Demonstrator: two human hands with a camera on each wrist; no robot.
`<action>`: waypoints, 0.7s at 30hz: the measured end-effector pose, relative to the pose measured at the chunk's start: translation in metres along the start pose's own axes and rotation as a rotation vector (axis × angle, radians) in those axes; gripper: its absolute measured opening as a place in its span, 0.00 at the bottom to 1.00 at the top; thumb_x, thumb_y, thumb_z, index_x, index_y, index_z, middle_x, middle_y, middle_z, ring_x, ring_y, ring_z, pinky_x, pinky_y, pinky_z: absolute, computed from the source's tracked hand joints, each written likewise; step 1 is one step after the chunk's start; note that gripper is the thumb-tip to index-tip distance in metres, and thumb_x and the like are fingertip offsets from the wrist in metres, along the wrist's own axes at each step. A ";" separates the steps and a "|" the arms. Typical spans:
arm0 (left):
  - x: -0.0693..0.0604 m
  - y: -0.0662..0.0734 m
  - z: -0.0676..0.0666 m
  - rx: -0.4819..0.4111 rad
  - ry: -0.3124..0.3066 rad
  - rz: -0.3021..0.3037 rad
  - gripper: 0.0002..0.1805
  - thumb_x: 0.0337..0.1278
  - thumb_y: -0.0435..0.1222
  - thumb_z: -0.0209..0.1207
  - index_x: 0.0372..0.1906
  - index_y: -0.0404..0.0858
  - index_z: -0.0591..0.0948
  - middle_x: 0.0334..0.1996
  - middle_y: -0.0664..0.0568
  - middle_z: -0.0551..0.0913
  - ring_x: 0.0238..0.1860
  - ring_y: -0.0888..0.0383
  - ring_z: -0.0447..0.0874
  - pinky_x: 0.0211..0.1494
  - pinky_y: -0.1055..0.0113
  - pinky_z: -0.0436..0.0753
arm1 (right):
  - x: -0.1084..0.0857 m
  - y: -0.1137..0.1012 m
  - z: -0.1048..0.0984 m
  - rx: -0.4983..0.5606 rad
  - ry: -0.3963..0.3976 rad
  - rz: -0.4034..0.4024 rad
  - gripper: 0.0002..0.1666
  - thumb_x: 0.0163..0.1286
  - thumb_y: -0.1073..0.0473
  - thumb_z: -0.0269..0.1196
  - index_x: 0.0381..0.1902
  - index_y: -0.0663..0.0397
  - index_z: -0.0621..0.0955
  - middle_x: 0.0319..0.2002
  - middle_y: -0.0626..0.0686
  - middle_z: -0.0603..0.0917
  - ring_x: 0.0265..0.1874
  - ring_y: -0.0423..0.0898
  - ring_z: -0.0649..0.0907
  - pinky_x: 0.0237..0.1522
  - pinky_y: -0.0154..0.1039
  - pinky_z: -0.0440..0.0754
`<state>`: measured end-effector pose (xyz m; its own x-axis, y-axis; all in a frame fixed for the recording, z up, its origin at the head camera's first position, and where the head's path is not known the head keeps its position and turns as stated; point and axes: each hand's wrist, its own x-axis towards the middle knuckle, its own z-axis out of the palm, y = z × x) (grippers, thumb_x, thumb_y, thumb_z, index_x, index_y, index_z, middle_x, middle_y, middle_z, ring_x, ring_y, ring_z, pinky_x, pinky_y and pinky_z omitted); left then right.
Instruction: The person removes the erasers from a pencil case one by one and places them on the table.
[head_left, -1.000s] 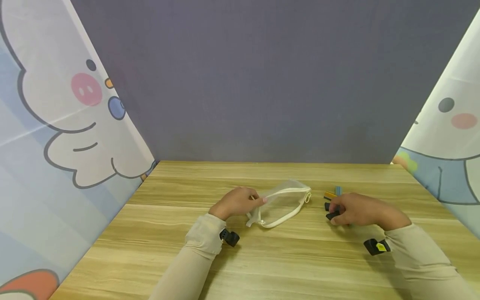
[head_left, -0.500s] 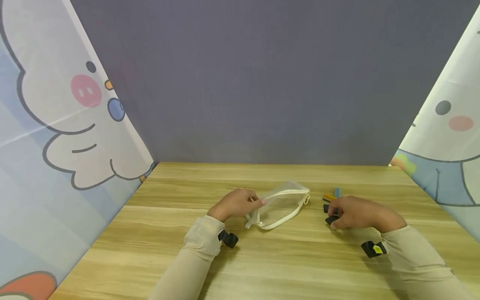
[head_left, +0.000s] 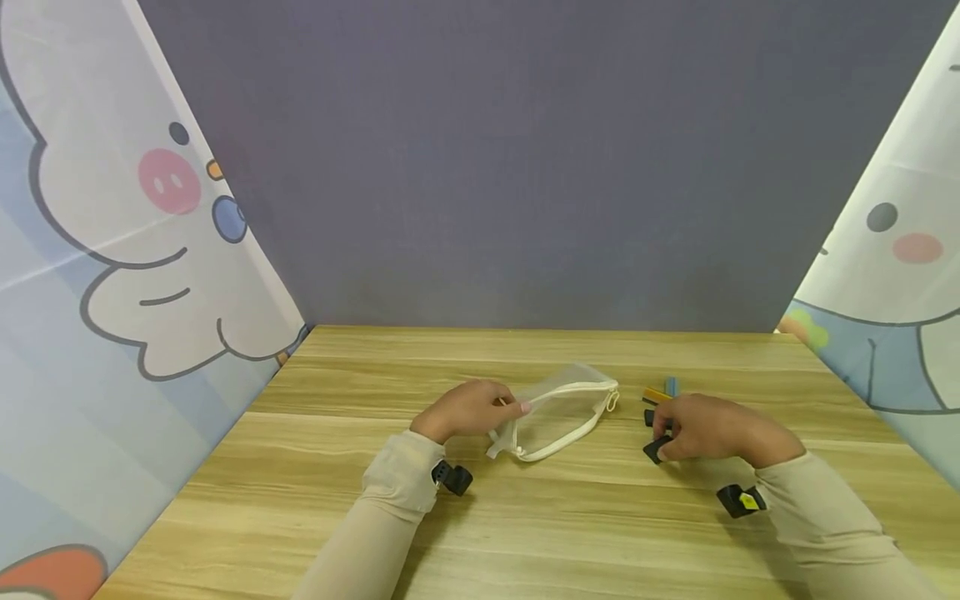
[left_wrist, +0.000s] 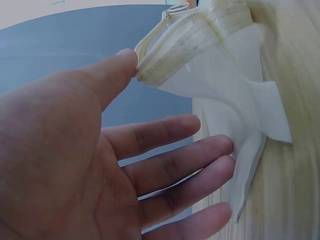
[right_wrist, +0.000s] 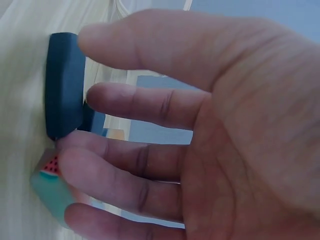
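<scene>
A see-through zip pouch [head_left: 573, 408] with a cream zipper lies on the table, its mouth open. At its left end is my left hand [head_left: 468, 408]. In the left wrist view the thumb tip touches the zipper corner [left_wrist: 165, 62], and the other fingers, straight and spread, lie near the pouch's side. My right hand [head_left: 708, 429] pinches a small dark block [right_wrist: 64, 85] by its ends, tilted over the table. Beside those fingers is a second dark block [head_left: 649, 418]. A green piece with a watermelon pattern [right_wrist: 52, 192] lies under the other fingers, partly hidden.
Beyond the right hand lie an orange-and-black piece [head_left: 657, 396] and a blue piece [head_left: 671, 385]. A dark grey panel [head_left: 510, 167] rises at the table's back edge. Cartoon-printed sheets [head_left: 112, 333] flank the wooden table [head_left: 525, 525].
The dark block in my right hand has turned and shifted slightly toward me and left, away from the other dark block. My left hand and the pouch stay nearly in place.
</scene>
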<state>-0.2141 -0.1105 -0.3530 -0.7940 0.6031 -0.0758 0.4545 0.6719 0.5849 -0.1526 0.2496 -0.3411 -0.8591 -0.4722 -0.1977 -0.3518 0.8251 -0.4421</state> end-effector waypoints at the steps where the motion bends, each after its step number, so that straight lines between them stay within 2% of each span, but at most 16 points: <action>1: 0.000 0.000 0.000 0.017 0.002 -0.001 0.25 0.71 0.59 0.52 0.50 0.44 0.86 0.37 0.60 0.84 0.32 0.61 0.81 0.36 0.62 0.79 | 0.000 -0.001 0.000 0.000 -0.003 -0.001 0.10 0.61 0.55 0.73 0.36 0.48 0.82 0.23 0.43 0.77 0.20 0.38 0.72 0.24 0.35 0.69; 6: 0.001 0.002 0.000 0.069 0.014 0.003 0.26 0.70 0.60 0.52 0.51 0.46 0.86 0.40 0.61 0.85 0.34 0.63 0.80 0.39 0.62 0.79 | -0.001 -0.002 -0.003 0.007 0.006 0.024 0.09 0.68 0.53 0.68 0.41 0.50 0.82 0.20 0.43 0.75 0.18 0.38 0.71 0.24 0.36 0.67; 10: 0.002 0.003 0.001 0.098 0.025 0.014 0.26 0.69 0.61 0.53 0.52 0.48 0.86 0.44 0.60 0.85 0.38 0.65 0.81 0.42 0.61 0.80 | 0.000 -0.004 -0.005 0.012 0.080 0.041 0.14 0.74 0.49 0.62 0.45 0.53 0.82 0.19 0.45 0.78 0.16 0.41 0.75 0.25 0.37 0.71; 13: 0.002 0.004 0.001 0.131 0.032 0.023 0.26 0.68 0.62 0.53 0.52 0.48 0.86 0.45 0.60 0.86 0.40 0.64 0.82 0.44 0.61 0.80 | 0.001 -0.006 -0.005 0.016 0.148 0.055 0.20 0.76 0.45 0.59 0.48 0.55 0.81 0.25 0.46 0.83 0.15 0.42 0.80 0.31 0.41 0.76; 16: 0.001 0.005 0.000 0.170 0.053 0.034 0.29 0.66 0.64 0.53 0.54 0.48 0.85 0.47 0.59 0.86 0.43 0.62 0.83 0.44 0.60 0.81 | 0.004 -0.006 -0.006 -0.013 0.231 0.065 0.25 0.77 0.43 0.57 0.54 0.58 0.80 0.37 0.51 0.85 0.17 0.41 0.82 0.39 0.49 0.80; 19: 0.001 0.006 -0.003 0.203 0.103 0.038 0.32 0.63 0.67 0.54 0.56 0.47 0.85 0.49 0.59 0.86 0.46 0.61 0.84 0.46 0.60 0.81 | 0.005 -0.004 -0.009 -0.083 0.331 0.069 0.30 0.77 0.41 0.56 0.60 0.61 0.78 0.45 0.59 0.84 0.27 0.45 0.85 0.41 0.56 0.81; 21: 0.001 0.005 -0.006 0.226 0.150 0.037 0.33 0.63 0.67 0.54 0.55 0.47 0.85 0.49 0.59 0.86 0.48 0.61 0.84 0.47 0.59 0.81 | 0.004 -0.002 -0.011 -0.129 0.381 0.085 0.35 0.77 0.39 0.54 0.65 0.62 0.75 0.51 0.66 0.82 0.37 0.52 0.86 0.42 0.59 0.80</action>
